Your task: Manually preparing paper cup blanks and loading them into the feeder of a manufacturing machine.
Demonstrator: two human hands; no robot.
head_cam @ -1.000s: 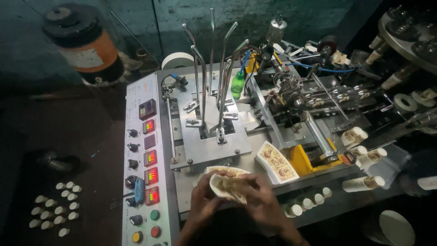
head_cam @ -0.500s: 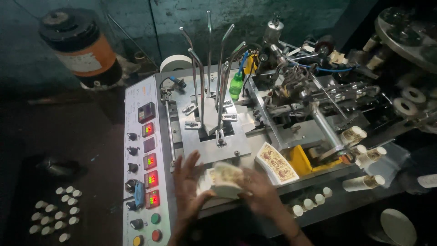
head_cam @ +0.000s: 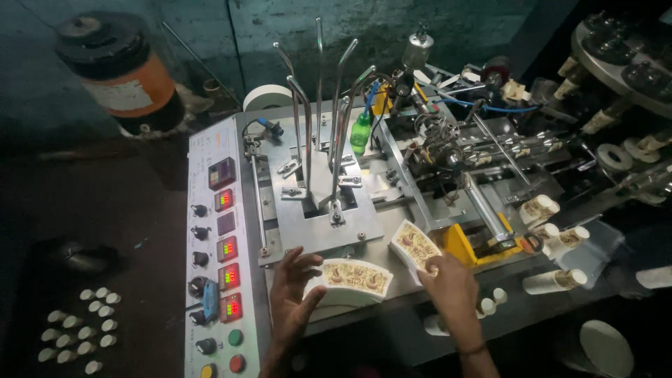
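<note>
- The left hand [head_cam: 294,297] sits at about seven o'clock of the scene, fingers spread apart, its fingertips pressed against the left end of a stack of fan-shaped printed paper cup blanks, cream with brown pattern [head_cam: 350,280].
- That stack lies flat on the front edge of the grey metal machine table [head_cam: 392,308], just below the upright feeder.
- The right hand [head_cam: 448,287] is at five o'clock, fingers curled together onto the lower edge of a second stack of the same patterned curved paper blanks [head_cam: 414,245], which leans tilted against the machine at the hand's eleven o'clock.
- The two stacks lie near each other but apart.
- At twelve o'clock of the hands stands a cluster of tall bent steel guide rods [head_cam: 318,119] rising from a metal plate.
- At nine o'clock of the left hand runs a pale control panel with red lit displays, black knobs and coloured buttons [head_cam: 220,259].
- At three o'clock of the right hand, finished patterned paper cups [head_cam: 553,234] lie on their sides beside a yellow bracket [head_cam: 462,245].
- At far eight o'clock, small white round cup bottoms [head_cam: 80,329] lie in rows on the dark floor.
- At ten o'clock stands a black and orange drum [head_cam: 119,73].
</note>
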